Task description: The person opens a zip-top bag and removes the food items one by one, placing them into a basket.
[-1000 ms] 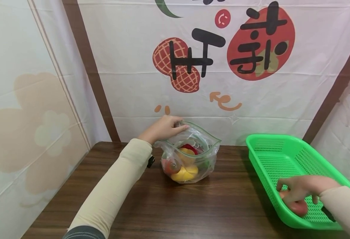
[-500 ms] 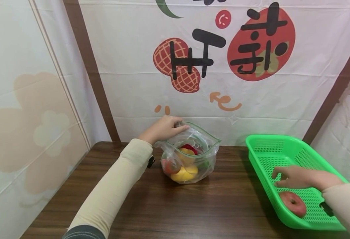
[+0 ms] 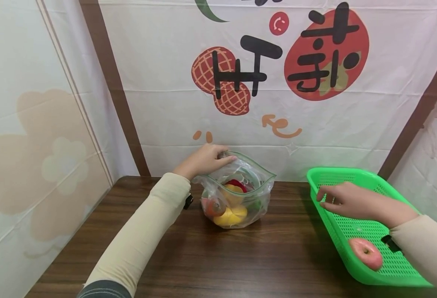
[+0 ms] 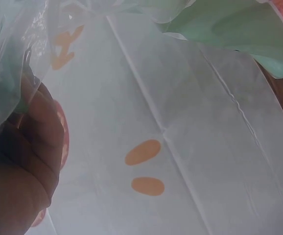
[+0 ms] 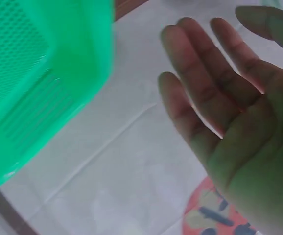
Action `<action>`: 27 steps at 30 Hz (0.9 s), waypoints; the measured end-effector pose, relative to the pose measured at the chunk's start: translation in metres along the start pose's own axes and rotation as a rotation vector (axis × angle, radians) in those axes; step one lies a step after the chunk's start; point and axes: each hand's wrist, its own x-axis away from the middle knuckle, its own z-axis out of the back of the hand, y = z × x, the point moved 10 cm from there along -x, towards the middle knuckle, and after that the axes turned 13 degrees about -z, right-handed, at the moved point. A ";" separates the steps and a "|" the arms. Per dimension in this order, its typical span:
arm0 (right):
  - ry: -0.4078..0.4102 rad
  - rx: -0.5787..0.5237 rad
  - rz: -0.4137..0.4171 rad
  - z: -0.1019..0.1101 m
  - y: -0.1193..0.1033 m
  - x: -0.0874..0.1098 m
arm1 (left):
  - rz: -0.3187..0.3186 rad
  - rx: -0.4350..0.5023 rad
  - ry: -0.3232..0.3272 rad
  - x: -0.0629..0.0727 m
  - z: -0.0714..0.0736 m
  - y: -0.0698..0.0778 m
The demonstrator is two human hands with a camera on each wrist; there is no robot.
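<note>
A clear zip bag (image 3: 260, 207) with a green-edged mouth stands on the table, its mouth spread wide. My left hand (image 3: 205, 159) pinches the bag's back-left rim, and the left wrist view shows curled fingers (image 4: 42, 115) against the plastic. Through its wall I see a yellow piece (image 3: 231, 216), an orange-yellow one, a dark red one and a reddish round fruit (image 3: 213, 207). My right hand (image 3: 348, 200) hovers over the left side of a green basket (image 3: 346, 256), palm bare in the right wrist view, fingers loosely extended. A pink-red apple (image 3: 366, 253) lies in the basket's near end.
The brown wooden table (image 3: 278, 256) runs between bag and basket. Behind it hangs a white printed cloth (image 3: 158, 103) close to the bag, and cloth walls stand at both sides.
My right hand was at the apple with its fingers around it; it has come away empty, moving up and left. The apple stays in the basket. My left hand and the bag have not moved.
</note>
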 end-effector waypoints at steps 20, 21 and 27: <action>0.377 0.136 0.245 0.044 -0.127 -0.032 | 0.003 0.008 -0.014 -0.002 -0.001 0.000; 0.386 0.139 0.257 0.045 -0.132 -0.034 | 0.002 0.008 -0.014 -0.002 -0.001 0.000; 0.377 0.152 0.282 0.048 -0.152 -0.050 | 0.003 0.009 -0.013 -0.003 0.000 0.002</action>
